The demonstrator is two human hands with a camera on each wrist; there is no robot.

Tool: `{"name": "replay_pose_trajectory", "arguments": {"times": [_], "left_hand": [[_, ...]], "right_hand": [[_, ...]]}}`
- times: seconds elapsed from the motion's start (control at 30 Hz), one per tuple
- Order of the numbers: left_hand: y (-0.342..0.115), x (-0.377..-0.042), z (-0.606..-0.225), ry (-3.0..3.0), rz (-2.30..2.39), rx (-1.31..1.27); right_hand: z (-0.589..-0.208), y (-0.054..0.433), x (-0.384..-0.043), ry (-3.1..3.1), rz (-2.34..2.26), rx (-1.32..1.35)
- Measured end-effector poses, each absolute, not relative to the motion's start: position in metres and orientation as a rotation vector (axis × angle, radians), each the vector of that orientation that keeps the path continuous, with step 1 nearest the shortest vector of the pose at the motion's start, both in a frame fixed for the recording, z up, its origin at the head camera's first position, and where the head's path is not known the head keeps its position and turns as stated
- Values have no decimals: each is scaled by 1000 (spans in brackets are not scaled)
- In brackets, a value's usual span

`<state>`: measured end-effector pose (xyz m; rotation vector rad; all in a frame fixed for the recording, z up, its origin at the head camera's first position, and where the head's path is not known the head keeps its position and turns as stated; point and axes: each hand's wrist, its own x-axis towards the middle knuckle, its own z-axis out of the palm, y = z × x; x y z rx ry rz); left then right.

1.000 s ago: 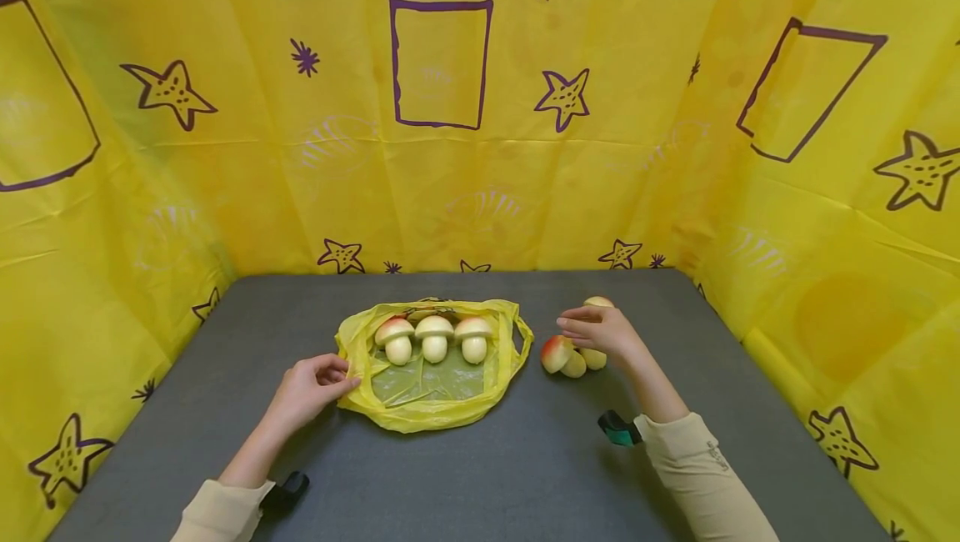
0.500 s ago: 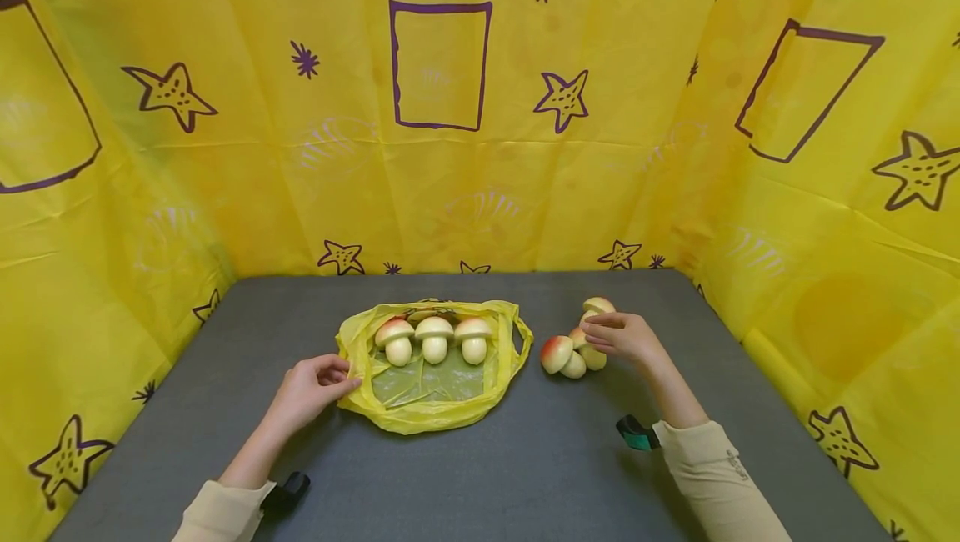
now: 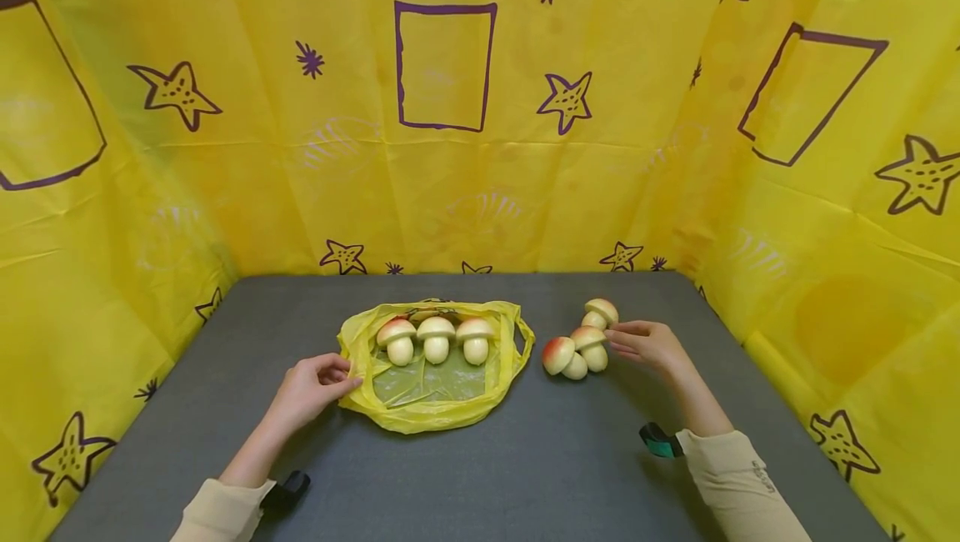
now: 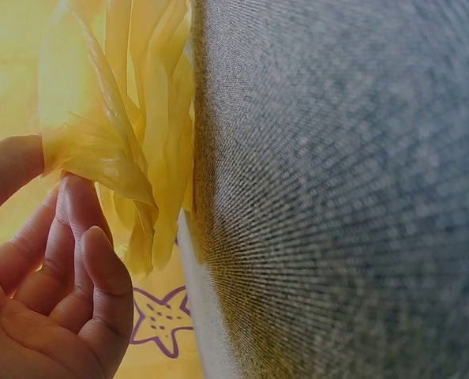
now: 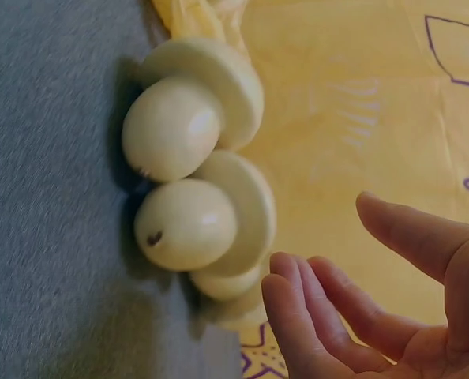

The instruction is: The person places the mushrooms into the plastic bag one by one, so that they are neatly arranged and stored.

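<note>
A yellow plastic bag [image 3: 442, 417] lies with its mouth spread wide. Three toy mushrooms [image 3: 436, 348] with cream stems and reddish caps sit in a row inside it. My left hand [image 3: 303, 392] pinches the bag's left rim between thumb and fingers; the left wrist view shows the thin film [image 4: 100, 142] at the fingertips. To the right of the bag, three more toy mushrooms [image 3: 589, 348] lie in a cluster. Beside them is my right hand [image 3: 651, 346], fingers extended and holding nothing. In the right wrist view a gap shows between its thumb and fingers, near the mushroom stems [image 5: 185, 225].
Everything rests on a dark grey table [image 3: 450, 484]. Yellow cloth walls [image 3: 337, 192] printed with stars and frames enclose the back and both sides. A loop handle [image 3: 525, 338] of the bag stands toward the mushroom cluster.
My right hand has moved from over the mushroom cluster to its right side, uncovering the mushrooms. The left hand and the bag stay in place.
</note>
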<state>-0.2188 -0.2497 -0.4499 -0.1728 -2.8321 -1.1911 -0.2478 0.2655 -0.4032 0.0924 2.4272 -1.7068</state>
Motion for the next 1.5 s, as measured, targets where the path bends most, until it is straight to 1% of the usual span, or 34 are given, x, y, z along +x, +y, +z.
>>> {"name": "replay_pose_trajectory", "arguments": {"times": [0.6, 0.93, 1.5], "left_hand": [[-251, -218, -454, -2820, -1184, -185], [-251, -218, -452, -2813, -1178, -188], [-251, -217, -451, -2820, -1188, -162]], "right_hand": [[-428, 278, -246, 2429, -1674, 196], [-443, 271, -252, 2436, -1644, 180], [-450, 257, -261, 2430, -1609, 214]]}}
